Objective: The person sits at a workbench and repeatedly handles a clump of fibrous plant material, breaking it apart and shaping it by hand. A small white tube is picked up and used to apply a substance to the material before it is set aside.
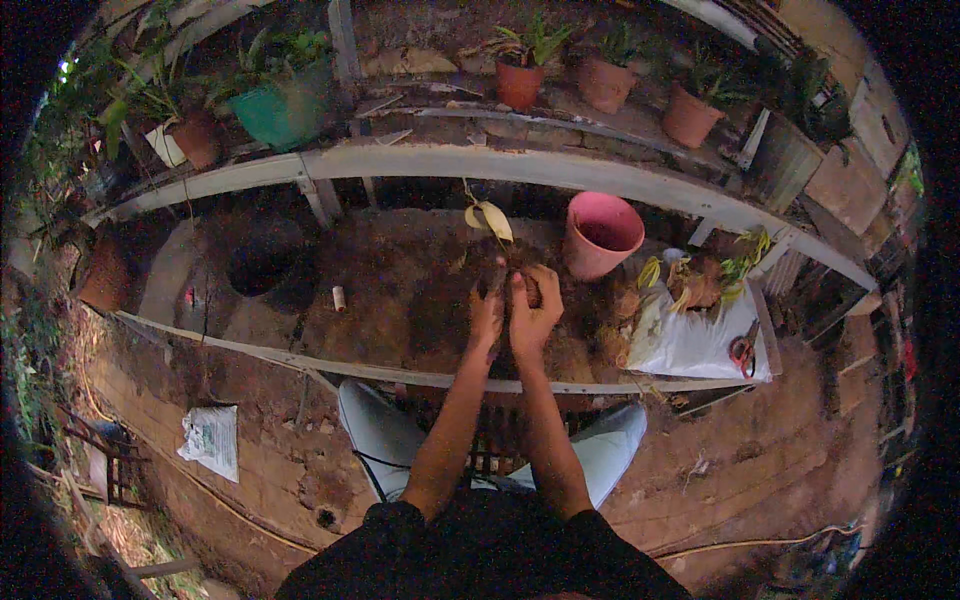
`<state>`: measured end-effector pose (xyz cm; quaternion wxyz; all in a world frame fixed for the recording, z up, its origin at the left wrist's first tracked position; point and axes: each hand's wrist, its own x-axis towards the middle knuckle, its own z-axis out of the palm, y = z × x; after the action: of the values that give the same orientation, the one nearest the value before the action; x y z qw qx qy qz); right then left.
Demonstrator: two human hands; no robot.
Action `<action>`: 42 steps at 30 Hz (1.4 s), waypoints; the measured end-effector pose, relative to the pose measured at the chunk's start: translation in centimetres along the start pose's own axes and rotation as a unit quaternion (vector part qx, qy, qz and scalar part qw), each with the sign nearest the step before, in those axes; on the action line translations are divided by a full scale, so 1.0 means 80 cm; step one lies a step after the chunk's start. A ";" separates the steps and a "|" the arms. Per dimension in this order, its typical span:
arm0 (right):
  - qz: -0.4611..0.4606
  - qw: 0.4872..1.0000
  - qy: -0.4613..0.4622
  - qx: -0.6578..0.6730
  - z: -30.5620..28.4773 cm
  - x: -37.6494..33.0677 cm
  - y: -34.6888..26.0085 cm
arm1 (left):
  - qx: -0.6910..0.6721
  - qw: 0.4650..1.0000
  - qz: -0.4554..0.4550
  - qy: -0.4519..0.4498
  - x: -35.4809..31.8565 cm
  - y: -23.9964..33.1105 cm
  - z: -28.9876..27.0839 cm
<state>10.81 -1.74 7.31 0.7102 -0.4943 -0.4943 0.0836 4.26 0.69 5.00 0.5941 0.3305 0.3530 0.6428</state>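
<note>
Both hands meet over the middle of the soil-strewn bench, round the dark base of a small plant (pixel 490 222) with pale yellow-green leaves. My left hand (pixel 487 312) is closed against the plant's lower part from the left. From the right, my right hand (pixel 535 312) curls its fingers round the same dark clump, which looks like roots or soil; most of it is hidden by the hands. A pink pot (pixel 603 238) stands just beyond my right hand. To the left lies a small beige cylinder (pixel 338 298).
On the right, a white bag (pixel 690 335) bears red-handled scissors (pixel 742 352) and uprooted plants (pixel 703 283). A black pot (pixel 265 258) stands at the left. Potted plants, including an orange-red pot (pixel 520 84) and a green pot (pixel 270 115), line the shelf behind. Another bag (pixel 210 442) lies on the ground.
</note>
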 end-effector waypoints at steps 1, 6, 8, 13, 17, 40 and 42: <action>0.004 1.000 0.004 0.015 -0.002 0.001 -0.004 | -0.071 0.997 -0.020 -0.023 -0.009 0.003 -0.005; 0.199 0.959 0.034 0.199 -0.015 0.004 0.001 | -0.149 0.983 -0.105 -0.027 -0.026 0.027 0.010; 0.263 0.932 0.036 0.246 -0.014 0.002 -0.002 | -0.169 0.976 -0.118 -0.069 -0.006 0.005 -0.005; 0.223 0.953 0.022 0.202 -0.014 0.000 -0.023 | -0.211 0.974 -0.085 -0.019 0.020 -0.063 -0.041; 0.160 0.972 0.018 0.173 -0.029 0.002 0.005 | -0.118 0.993 0.014 -0.016 -0.017 -0.021 0.000; 0.204 0.942 0.007 0.266 -0.073 0.000 -0.051 | -0.091 0.988 0.083 -0.093 -0.069 0.028 0.043; 0.164 0.952 0.007 0.260 -0.073 0.002 -0.055 | -0.085 0.989 0.067 -0.101 -0.072 0.028 0.041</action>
<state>13.86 -7.48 10.72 0.7939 -0.3677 -0.3625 0.3211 6.27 -4.95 8.65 0.6080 0.3647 0.2121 0.6726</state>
